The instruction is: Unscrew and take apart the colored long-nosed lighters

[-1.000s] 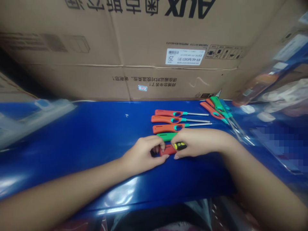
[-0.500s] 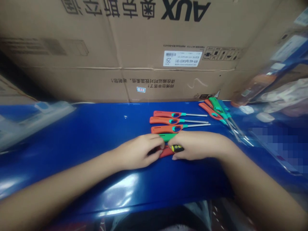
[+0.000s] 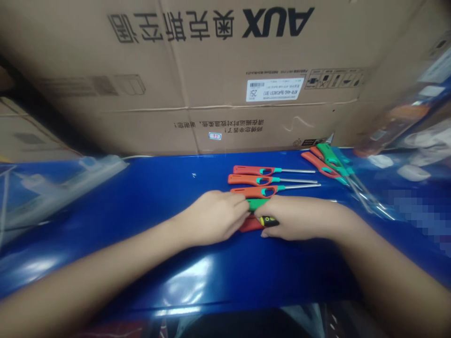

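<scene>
Three gas lighters with long metal nozzles lie side by side: a red one, an orange one and another orange one. Just below them is a green lighter, its nozzle end covered by my right hand. My left hand has its fingers closed at the green lighter's handle end. Between my right thumb and fingers shows a small black-and-yellow piece, mostly hidden in the hand. Under it lies a red lighter, partly covered by both hands.
Several red and green lighters lie crossed in a pile to the right. A large cardboard box stands behind the blue table. Clear plastic containers are at left; a bottle and crumpled white bags sit at right.
The view has shifted, so things appear slightly further right and lower. My left fingers have closed over the gap between thumb and fingers. My right hand keeps its grip.
</scene>
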Demonstrator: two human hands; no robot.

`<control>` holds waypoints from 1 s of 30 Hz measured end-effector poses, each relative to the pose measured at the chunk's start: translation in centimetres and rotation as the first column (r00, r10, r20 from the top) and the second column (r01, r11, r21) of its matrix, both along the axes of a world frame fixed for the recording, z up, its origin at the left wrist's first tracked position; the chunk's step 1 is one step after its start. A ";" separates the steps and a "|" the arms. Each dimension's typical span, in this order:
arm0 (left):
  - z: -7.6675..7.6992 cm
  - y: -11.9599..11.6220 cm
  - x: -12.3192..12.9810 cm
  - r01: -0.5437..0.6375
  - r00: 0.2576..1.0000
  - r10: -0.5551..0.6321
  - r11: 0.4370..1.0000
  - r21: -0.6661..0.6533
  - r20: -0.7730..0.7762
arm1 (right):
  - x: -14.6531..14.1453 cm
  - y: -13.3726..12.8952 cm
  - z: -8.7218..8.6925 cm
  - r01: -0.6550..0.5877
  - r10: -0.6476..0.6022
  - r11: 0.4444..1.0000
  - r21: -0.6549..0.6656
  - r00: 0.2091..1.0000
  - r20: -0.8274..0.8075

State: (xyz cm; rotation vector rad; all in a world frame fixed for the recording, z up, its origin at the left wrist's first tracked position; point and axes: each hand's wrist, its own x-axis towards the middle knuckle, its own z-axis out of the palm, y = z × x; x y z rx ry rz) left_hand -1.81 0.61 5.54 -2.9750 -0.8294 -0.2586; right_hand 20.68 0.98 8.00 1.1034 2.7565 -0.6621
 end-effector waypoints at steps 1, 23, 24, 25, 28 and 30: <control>0.6 0.7 -0.7 -0.042 0.999 0.042 0.999 -0.025 0.032 | 0.0 0.0 0.1 0.019 -0.015 0.998 -0.058 0.998 0.058; -4.6 11.2 -11.6 -0.510 0.841 0.522 0.852 -0.115 0.140 | -0.6 -0.3 1.0 0.110 -0.084 0.985 -0.130 0.977 0.195; -4.7 11.2 -11.7 -0.513 0.839 0.525 0.851 -0.115 0.145 | -0.6 -0.3 1.0 0.114 -0.087 0.985 -0.129 0.976 0.197; -4.8 11.3 -11.7 -0.517 0.835 0.529 0.848 -0.116 0.151 | -0.6 -0.3 0.9 0.116 -0.090 0.985 -0.125 0.976 0.199; -5.0 11.4 -11.7 -0.531 0.822 0.544 0.839 -0.119 0.169 | -0.8 -0.4 1.0 0.118 -0.092 0.986 -0.121 0.975 0.202; -5.0 11.4 -11.7 -0.535 0.816 0.549 0.836 -0.125 0.179 | -0.9 -0.5 1.1 0.123 -0.096 0.985 -0.124 0.975 0.200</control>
